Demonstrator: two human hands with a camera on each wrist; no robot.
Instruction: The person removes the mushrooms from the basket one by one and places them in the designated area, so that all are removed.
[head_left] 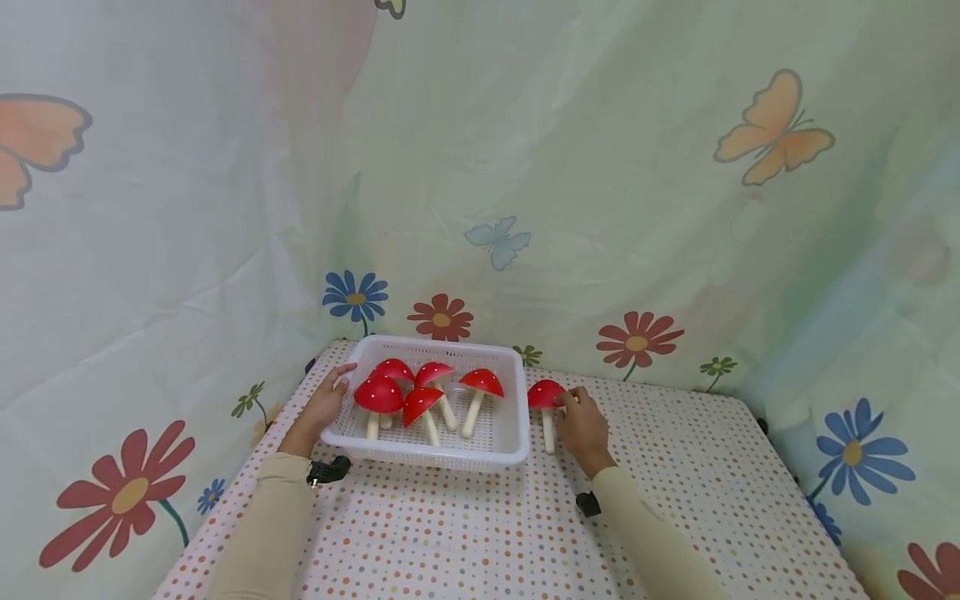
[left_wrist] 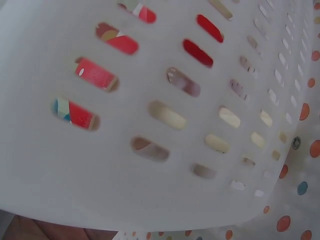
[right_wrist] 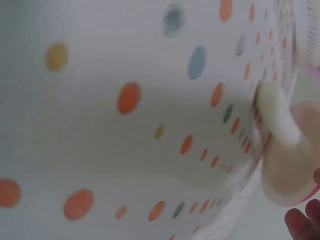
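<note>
A white plastic basket (head_left: 450,457) with slotted walls holds several toy mushrooms (head_left: 378,395) with red, white-dotted caps and cream stems. At its left rim my left hand (head_left: 324,407) grips the edge; the left wrist view shows the basket wall (left_wrist: 125,175) up close and part of the hand (left_wrist: 47,231) below it. Just right of the basket, my right hand (head_left: 585,427) pinches the cap of another toy mushroom (head_left: 546,393), whose stem points toward me. In the right wrist view this mushroom's stem (right_wrist: 280,117) and pale cap underside show, with fingertips (right_wrist: 302,222) beside the cap.
The table (head_left: 420,533) wears a white cloth with coloured dots. Behind and on both sides hangs a curtain (head_left: 570,167) printed with flowers and butterflies. A dark device is strapped at each wrist.
</note>
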